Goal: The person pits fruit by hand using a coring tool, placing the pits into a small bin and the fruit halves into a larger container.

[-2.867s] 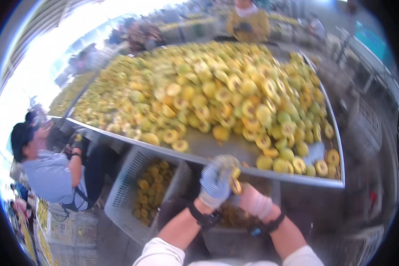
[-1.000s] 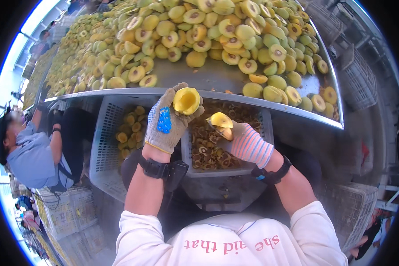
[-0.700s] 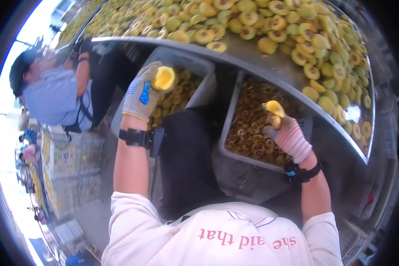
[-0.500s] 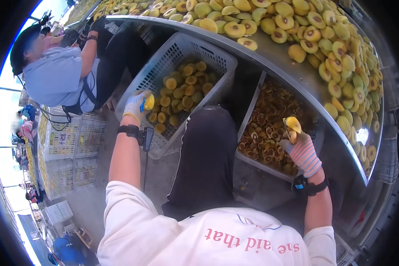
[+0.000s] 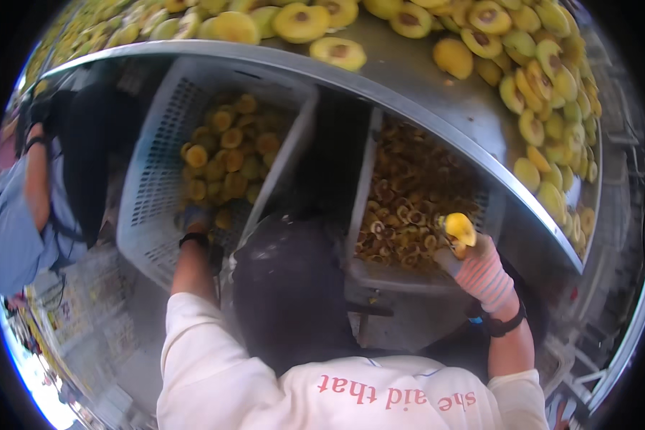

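My left hand (image 5: 196, 218), in a pale glove with a dark wrist strap, reaches into the near part of a light plastic crate (image 5: 137, 215). It is smeared and dim, so its fingers do not show clearly. Hollowed yellow fruit halves (image 5: 231, 159) lie beside it in that crate. Over the near right corner of a second crate (image 5: 401, 278), my right hand (image 5: 480, 269) in a striped glove is closed round a smooth yellow fruit piece (image 5: 460, 229). Whether a tool is also in this hand I cannot make out. Brown pits and scraps (image 5: 408, 208) fill the second crate.
A metal-edged table (image 5: 473, 118) curves across the far side, heaped with cut fruit halves (image 5: 545, 86) showing brown centres. My dark-trousered knee (image 5: 294, 287) stands between the crates. At the left sits another person (image 5: 18, 222) in a light blue shirt, near stacked crates (image 5: 86, 308).
My left hand has gone from above the crate rim, holding a yellow fruit piece, down into the crate. My right hand keeps its piece at nearly the same place. The view has shifted.
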Demonstrator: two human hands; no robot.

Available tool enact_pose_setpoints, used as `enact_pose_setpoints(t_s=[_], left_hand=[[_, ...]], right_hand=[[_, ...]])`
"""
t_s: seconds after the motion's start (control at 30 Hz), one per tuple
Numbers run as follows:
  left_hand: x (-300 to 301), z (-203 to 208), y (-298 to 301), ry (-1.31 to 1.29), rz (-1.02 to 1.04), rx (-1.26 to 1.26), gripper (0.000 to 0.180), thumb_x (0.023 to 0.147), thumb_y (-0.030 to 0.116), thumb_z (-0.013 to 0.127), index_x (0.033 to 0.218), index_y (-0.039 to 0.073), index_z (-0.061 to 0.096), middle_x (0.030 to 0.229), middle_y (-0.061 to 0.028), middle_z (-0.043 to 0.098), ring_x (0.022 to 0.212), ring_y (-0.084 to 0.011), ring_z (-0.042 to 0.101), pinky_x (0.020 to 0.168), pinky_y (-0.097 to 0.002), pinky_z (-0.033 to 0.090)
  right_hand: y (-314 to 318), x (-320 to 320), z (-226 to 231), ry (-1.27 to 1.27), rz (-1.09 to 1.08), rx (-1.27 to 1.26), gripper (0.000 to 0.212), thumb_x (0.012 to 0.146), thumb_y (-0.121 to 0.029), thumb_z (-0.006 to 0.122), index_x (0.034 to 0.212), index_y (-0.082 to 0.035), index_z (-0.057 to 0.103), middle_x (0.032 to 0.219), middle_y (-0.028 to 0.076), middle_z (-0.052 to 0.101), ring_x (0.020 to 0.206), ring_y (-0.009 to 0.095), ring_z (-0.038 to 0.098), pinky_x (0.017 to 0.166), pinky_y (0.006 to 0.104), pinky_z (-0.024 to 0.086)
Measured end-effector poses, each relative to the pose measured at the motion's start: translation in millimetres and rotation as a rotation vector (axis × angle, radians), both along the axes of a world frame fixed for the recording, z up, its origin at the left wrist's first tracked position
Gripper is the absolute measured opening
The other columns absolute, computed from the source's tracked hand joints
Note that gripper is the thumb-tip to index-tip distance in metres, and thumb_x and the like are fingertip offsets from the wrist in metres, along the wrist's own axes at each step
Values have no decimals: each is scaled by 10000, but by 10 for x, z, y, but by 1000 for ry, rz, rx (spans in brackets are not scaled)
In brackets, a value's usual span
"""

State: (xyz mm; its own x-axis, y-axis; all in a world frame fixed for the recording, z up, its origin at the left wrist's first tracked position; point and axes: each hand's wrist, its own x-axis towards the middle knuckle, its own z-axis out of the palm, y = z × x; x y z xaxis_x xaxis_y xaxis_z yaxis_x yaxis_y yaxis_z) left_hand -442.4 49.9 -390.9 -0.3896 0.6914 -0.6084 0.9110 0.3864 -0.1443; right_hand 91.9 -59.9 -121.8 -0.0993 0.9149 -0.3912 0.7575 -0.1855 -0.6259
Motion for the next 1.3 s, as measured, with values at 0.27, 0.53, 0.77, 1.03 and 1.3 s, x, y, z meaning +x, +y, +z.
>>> enact_pose_setpoints(t_s=[0.27, 0.53, 0.77, 1.03, 1.3], left_hand=[[-32, -246, -242, -197, -314, -181, 488, 927, 381, 558, 1256, 25, 613, 1277, -167, 608, 1178, -311, 579, 979, -387, 460], [367, 1140, 249, -1014, -97, 264, 307, 982, 183, 543, 1229, 21, 628, 1213, -121, 641, 1109, -249, 614, 941, -323, 477], [2412, 3762, -179, -1330, -399, 345, 609, 865, 186, 736, 1396, 18, 487, 1235, -113, 618, 1045, -170, 615, 886, -301, 493], [3777, 3641, -611, -1095, -973, 127, 526, 896, 124, 691, 1368, -2, 496, 1206, -109, 640, 1110, -185, 592, 951, -298, 492], [4390, 3395, -790, -1629, -226, 119, 451, 943, 62, 575, 1379, -2, 476, 1137, -101, 629, 1015, -166, 615, 891, -292, 508]], right_hand=[[249, -123, 86, -142, 77, -126, 324, 890, -280, 659, 1091, -34, 596, 885, 189, 666, 846, 347, 656, 741, 384, 528], [234, -165, 312, 61, 171, -88, 361, 839, -277, 669, 1066, -1, 623, 849, 209, 675, 814, 373, 664, 744, 389, 523], [123, -143, 572, 140, 173, -321, 411, 807, -261, 703, 1143, -48, 600, 848, 123, 680, 777, 284, 658, 735, 354, 519], [-235, 365, 749, 5, 287, -185, 276, 802, -214, 715, 1018, -49, 670, 826, 130, 697, 782, 306, 681, 687, 402, 534], [-488, 834, 886, -283, 143, -27, 273, 792, -128, 657, 1052, -46, 663, 884, 186, 699, 888, 376, 679, 734, 435, 541]])
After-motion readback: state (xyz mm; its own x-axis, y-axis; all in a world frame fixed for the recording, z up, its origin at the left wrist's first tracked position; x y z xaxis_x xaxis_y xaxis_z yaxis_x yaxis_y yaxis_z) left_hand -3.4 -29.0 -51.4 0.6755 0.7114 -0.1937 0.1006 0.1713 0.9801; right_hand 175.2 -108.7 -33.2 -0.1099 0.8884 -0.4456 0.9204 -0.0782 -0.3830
